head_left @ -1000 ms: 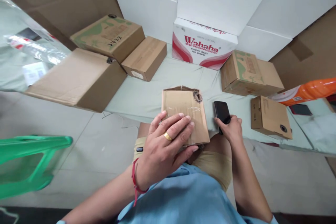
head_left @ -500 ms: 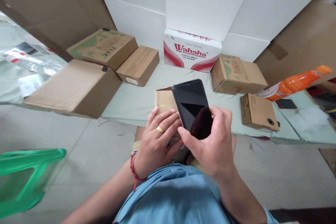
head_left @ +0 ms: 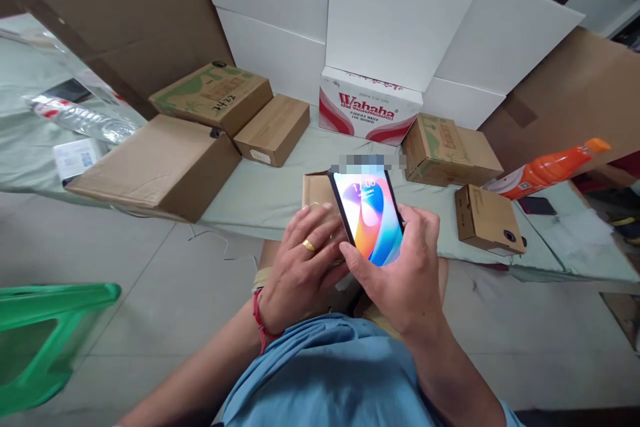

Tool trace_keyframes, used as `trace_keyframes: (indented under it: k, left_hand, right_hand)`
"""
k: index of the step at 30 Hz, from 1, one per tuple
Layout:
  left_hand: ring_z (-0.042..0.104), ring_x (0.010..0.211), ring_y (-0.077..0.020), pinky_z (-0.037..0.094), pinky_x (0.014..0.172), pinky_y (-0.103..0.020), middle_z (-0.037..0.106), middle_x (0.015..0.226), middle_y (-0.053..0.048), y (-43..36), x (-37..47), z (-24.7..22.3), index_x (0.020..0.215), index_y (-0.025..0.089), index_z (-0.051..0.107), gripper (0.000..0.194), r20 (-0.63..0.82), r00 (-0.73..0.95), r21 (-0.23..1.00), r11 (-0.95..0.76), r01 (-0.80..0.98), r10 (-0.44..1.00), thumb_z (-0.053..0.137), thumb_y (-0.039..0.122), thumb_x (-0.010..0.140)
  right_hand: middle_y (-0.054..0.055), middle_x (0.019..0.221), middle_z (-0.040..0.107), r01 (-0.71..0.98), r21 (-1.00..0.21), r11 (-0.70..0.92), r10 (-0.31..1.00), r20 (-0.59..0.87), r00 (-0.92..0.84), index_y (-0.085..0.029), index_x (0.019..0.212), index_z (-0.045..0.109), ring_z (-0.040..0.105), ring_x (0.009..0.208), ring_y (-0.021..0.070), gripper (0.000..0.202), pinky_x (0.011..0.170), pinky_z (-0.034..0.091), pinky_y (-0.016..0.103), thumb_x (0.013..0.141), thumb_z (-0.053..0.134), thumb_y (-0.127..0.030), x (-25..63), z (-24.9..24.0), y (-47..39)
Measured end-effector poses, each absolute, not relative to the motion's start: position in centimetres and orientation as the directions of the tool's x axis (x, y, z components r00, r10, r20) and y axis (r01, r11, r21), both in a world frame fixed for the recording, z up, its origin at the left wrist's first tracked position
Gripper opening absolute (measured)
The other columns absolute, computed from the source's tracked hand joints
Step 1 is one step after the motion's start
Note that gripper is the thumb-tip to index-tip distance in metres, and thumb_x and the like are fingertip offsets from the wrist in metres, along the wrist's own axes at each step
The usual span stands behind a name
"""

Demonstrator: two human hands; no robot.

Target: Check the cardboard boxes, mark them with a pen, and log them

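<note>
A black-framed phone point(head_left: 373, 217) with a lit, colourful lock screen is held in my right hand point(head_left: 407, 267), thumb along its near left edge and fingers round its right side. My left hand point(head_left: 303, 267), with a gold ring and a red string bracelet, lies palm down on a small cardboard box point(head_left: 317, 191) at the table's front edge. Its fingers are stretched out and touch the box top, close beside the phone's left edge. Most of that box is hidden under my left hand and the phone.
A white Wahaha carton point(head_left: 367, 107) stands at the back. Brown boxes point(head_left: 160, 160) are on the left, more point(head_left: 487, 220) on the right. An orange bottle point(head_left: 550, 170) leans at the right. A green stool point(head_left: 65, 333) stands at lower left.
The phone's dark screen has lit up, showing a colourful lock screen. The view has shifted slightly, showing more behind the white panels. Both hands keep nearly the same places.
</note>
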State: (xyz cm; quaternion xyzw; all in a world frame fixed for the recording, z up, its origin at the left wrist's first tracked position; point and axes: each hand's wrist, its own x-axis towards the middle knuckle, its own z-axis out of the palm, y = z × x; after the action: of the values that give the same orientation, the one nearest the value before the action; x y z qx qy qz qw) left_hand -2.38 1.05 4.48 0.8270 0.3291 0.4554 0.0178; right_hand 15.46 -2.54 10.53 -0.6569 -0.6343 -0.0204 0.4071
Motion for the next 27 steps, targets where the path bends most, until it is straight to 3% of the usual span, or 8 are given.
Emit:
trace_keyframes:
  k: [3,7,9,12,14,16,21,27]
  left_hand:
    - [0.040,0.165,-0.0431,0.049,0.126,-0.063,0.063,0.158,-0.016,1.2,-4.3,4.5,0.136,0.026,0.074,0.035,0.754,0.296,0.331,-0.729,0.600,0.587,0.079,0.026,0.101]
    - [0.051,0.157,-0.0403,0.048,0.126,-0.065,0.057,0.162,-0.013,1.2,-7.6,4.0,0.145,0.033,0.069,0.042,0.684,0.223,0.468,-0.653,0.595,0.694,0.071,0.020,0.104]
    - [0.053,0.155,-0.0395,0.049,0.125,-0.066,0.050,0.168,-0.015,0.9,-9.0,3.5,0.153,0.034,0.063,0.043,0.605,0.191,0.560,-0.584,0.587,0.773,0.062,0.030,0.110]
    - [0.036,0.166,-0.0445,0.052,0.122,-0.065,0.032,0.179,-0.018,0.5,-10.1,2.5,0.160,0.032,0.053,0.058,0.519,0.130,0.639,-0.484,0.598,0.845,0.053,0.062,0.111]
    - [0.026,0.169,-0.0480,0.056,0.117,-0.063,0.021,0.183,-0.020,0.5,-10.0,1.9,0.161,0.031,0.050,0.079,0.505,0.082,0.651,-0.441,0.618,0.859,0.059,0.080,0.101]
    - [0.025,0.169,-0.0500,0.058,0.115,-0.065,0.016,0.183,-0.022,0.6,-9.6,1.6,0.159,0.030,0.050,0.086,0.511,0.020,0.654,-0.404,0.639,0.859,0.072,0.080,0.092]
    - [0.037,0.162,-0.0472,0.043,0.125,-0.076,0.042,0.165,-0.020,1.1,-8.4,2.1,0.144,0.030,0.056,0.060,0.568,-0.143,0.684,-0.368,0.630,0.811,0.083,0.044,0.093]
    - [0.050,0.151,-0.0458,0.047,0.120,-0.072,0.056,0.151,-0.014,1.8,-9.2,2.7,0.132,0.032,0.061,0.050,0.574,-0.186,0.722,-0.385,0.575,0.798,0.082,0.039,0.087]
  right_hand:
    - [0.013,0.125,0.059,0.841,-0.531,0.099,0.819,0.524,0.235,-0.022,0.133,0.057,0.067,0.112,0.0318,0.076,0.088,0.065,0.049,0.084,0.077,-0.076,17.3,9.8,-2.5]
    - [0.015,0.127,0.058,0.829,-0.547,-0.113,0.841,0.391,0.373,-0.020,0.132,0.058,0.065,0.114,0.0352,0.082,0.091,0.061,0.051,0.078,0.079,-0.078,21.3,6.4,-1.1]
    - [0.018,0.132,0.057,0.814,-0.501,-0.295,0.855,0.242,0.459,-0.017,0.136,0.057,0.067,0.113,0.0364,0.083,0.091,0.060,0.050,0.079,0.079,-0.073,23.0,4.2,0.1]
    - [0.022,0.139,0.056,0.778,-0.325,-0.537,0.823,0.000,0.568,-0.012,0.141,0.056,0.071,0.113,0.0376,0.080,0.094,0.058,0.047,0.084,0.080,-0.063,24.8,1.2,2.2]
    - [0.024,0.140,0.056,0.758,-0.247,-0.604,0.792,-0.074,0.606,-0.010,0.141,0.057,0.072,0.113,0.0385,0.077,0.094,0.058,0.046,0.087,0.079,-0.060,25.2,-0.3,3.3]
    - [0.025,0.138,0.057,0.746,-0.224,-0.627,0.776,-0.092,0.624,-0.009,0.140,0.058,0.073,0.112,0.0395,0.075,0.094,0.058,0.047,0.088,0.077,-0.060,25.4,-1.4,4.2]
    - [0.030,0.138,0.059,0.761,-0.176,-0.624,0.781,-0.102,0.617,-0.003,0.137,0.061,0.062,0.131,0.0469,0.077,0.107,0.053,0.052,0.087,0.080,-0.059,24.9,-3.0,5.9]
    - [0.034,0.137,0.060,0.804,-0.239,-0.545,0.837,-0.101,0.537,-0.001,0.136,0.064,0.055,0.133,0.0493,0.079,0.110,0.048,0.059,0.091,0.078,-0.064,22.9,-4.1,8.4]
